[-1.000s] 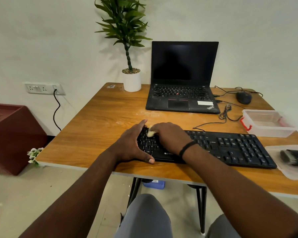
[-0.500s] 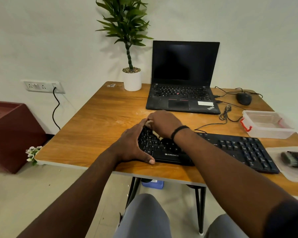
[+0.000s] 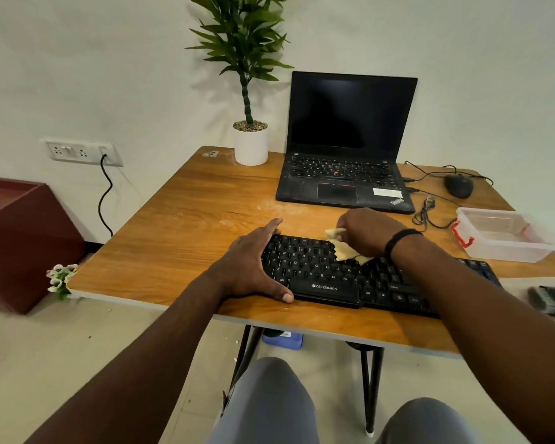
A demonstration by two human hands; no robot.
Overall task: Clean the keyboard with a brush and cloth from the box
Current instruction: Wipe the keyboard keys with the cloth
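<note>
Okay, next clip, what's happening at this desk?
A seated person is wiping a black keyboard with a yellowish cloth. The right hand grips the cloth over the upper middle keys, while the left hand braces the keyboard's left end. The clear box sits open to the right; a brush lies near the right edge.

Black keyboard (image 3: 334, 277) flat near the desk's front edge. Crumpled pale yellow cloth (image 3: 345, 248) on its upper keys. Clear box (image 3: 507, 248), red latches, open, far right. Dark brush (image 3: 551, 299) at right edge, blurred.
</note>
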